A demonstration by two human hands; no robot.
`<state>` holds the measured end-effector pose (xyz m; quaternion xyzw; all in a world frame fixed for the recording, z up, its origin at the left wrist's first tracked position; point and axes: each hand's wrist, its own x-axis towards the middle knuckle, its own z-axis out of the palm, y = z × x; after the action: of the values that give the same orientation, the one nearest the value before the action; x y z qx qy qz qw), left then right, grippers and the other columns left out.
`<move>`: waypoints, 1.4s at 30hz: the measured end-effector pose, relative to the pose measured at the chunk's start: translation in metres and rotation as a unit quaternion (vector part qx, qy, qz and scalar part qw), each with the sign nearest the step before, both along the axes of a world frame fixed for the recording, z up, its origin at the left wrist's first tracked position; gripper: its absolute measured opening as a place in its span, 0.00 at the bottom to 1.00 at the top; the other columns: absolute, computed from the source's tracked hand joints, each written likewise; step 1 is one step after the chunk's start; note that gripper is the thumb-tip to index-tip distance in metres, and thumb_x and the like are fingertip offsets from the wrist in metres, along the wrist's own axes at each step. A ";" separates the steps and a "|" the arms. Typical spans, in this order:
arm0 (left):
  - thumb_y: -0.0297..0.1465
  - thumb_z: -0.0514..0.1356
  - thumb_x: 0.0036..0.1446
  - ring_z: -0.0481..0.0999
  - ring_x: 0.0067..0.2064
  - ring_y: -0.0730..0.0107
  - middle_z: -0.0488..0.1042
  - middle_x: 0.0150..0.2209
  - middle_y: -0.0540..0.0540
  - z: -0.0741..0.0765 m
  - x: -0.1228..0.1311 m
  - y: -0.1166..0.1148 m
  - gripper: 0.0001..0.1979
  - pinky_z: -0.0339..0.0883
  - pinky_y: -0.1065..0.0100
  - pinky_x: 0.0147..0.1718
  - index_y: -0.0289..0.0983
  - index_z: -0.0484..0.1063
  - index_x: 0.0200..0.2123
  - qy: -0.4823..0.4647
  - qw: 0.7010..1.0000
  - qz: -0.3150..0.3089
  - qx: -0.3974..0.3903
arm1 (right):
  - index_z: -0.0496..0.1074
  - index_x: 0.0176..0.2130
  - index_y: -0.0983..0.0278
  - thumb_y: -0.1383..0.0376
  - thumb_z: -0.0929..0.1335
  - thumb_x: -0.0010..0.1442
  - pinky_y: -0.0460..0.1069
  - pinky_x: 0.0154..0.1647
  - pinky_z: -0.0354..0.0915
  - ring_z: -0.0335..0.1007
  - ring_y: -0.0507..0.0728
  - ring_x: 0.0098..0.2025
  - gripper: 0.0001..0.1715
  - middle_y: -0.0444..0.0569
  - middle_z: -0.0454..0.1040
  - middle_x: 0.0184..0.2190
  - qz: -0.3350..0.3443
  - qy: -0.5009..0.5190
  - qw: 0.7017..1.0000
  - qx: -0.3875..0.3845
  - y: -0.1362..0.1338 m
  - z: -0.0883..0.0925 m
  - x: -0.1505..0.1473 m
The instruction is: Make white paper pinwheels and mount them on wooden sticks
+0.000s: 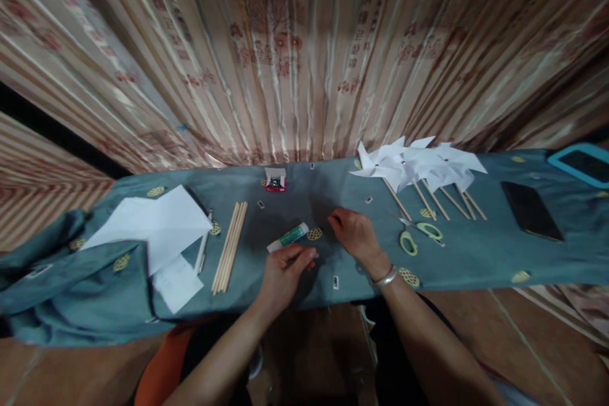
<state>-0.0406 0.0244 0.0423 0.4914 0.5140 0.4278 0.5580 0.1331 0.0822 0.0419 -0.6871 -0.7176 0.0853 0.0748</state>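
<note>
My left hand (285, 273) is over the near edge of the cloth-covered table, fingers curled and thumb against the index finger. Whatever it may hold is hidden. Just beyond its knuckles lies a green and white glue stick (288, 238). To the right, my right hand (354, 235), with a bracelet at the wrist, is also closed, its fingertips turned down and inward; I cannot see anything in them. The two hands are apart. Further right lie green-handled scissors (413, 233), blades partly spread. A small red box of pins (275, 180) stands with its lid up beyond the hands.
Several wooden sticks (229, 247) lie left of the glue stick, near a pen (202, 252) and white paper sheets (166, 222). White paper pinwheels (419, 163) on sticks lie at the back right, with a dark phone (531, 210) and blue-framed device (583, 163) beyond. A curtain (295, 63) hangs behind.
</note>
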 end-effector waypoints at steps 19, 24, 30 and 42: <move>0.30 0.62 0.53 0.75 0.41 0.60 0.76 0.40 0.41 -0.010 -0.089 0.021 0.12 0.68 0.61 0.45 0.38 0.78 0.43 0.341 0.916 0.072 0.197 | 0.76 0.36 0.63 0.62 0.63 0.66 0.47 0.31 0.57 0.76 0.57 0.34 0.14 0.52 0.80 0.33 0.021 0.010 0.999 0.030 0.007 -0.010 -0.006; 0.27 0.61 0.55 0.73 0.49 0.54 0.74 0.46 0.38 -0.020 -0.109 0.021 0.14 0.67 0.54 0.51 0.35 0.74 0.46 0.497 0.842 0.036 0.208 | 0.77 0.35 0.63 0.62 0.64 0.64 0.48 0.29 0.57 0.77 0.58 0.32 0.13 0.53 0.81 0.32 0.037 0.019 0.998 0.055 0.009 -0.015 -0.004; 0.24 0.59 0.56 0.75 0.44 0.60 0.74 0.43 0.40 -0.024 -0.118 0.022 0.12 0.70 0.62 0.46 0.36 0.74 0.44 0.525 0.824 0.049 0.206 | 0.77 0.35 0.63 0.63 0.64 0.64 0.48 0.29 0.57 0.76 0.58 0.31 0.13 0.52 0.81 0.32 0.050 0.036 0.994 0.087 0.006 -0.018 -0.002; 0.26 0.55 0.59 0.77 0.39 0.62 0.75 0.39 0.42 -0.010 -0.115 0.022 0.11 0.68 0.67 0.37 0.35 0.74 0.43 0.610 0.782 0.014 0.131 | 0.76 0.35 0.63 0.64 0.64 0.64 0.47 0.30 0.57 0.76 0.57 0.31 0.12 0.51 0.81 0.32 0.046 0.038 0.995 0.079 0.006 -0.016 -0.005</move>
<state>-0.1561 0.0469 0.0319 0.7109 0.6927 0.1094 0.0526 0.1279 0.0885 0.0261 -0.6418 -0.7495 0.0576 0.1520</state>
